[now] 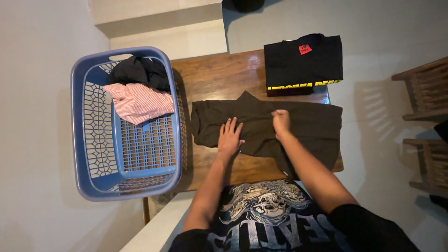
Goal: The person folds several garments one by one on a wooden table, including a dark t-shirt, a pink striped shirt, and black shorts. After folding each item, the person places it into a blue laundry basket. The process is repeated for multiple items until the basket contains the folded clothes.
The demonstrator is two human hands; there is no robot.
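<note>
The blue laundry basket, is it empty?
No, the blue laundry basket holds a black garment and a red-and-white striped cloth at its far end.

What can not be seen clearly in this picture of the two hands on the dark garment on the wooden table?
- Dark brown garment: head view; the left hand, right hand and forearm cover its middle, so its kind is unclear.
- Right hand: fingers curl on the cloth; the grip is hidden.
- Black bundle in the blue plastic laundry basket: crumpled and dark, kind unclear.
- Wooden furniture: cut off by the right edge.
</note>
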